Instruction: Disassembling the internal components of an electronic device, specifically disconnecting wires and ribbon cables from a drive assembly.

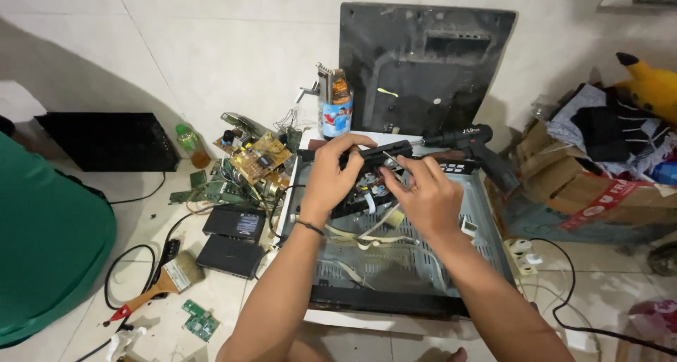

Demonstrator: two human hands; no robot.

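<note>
My left hand (331,175) grips a small black electronic part (381,152) held above an open metal device chassis (395,263). My right hand (427,192) pinches the same part from the right, with a thin metal tool or pin between its fingers. Pale flat ribbon cables (367,238) trail from under the hands across the chassis floor. A black cordless screwdriver (472,145) lies just behind my hands on the chassis's far edge.
A dark flat panel (423,65) leans on the wall behind. Circuit boards (257,157), two black boxes (233,238), a paintbrush (173,277) and cables lie left on the tiled floor. Cardboard boxes with clothes (592,171) stand right. A person's green-clad leg (49,249) is far left.
</note>
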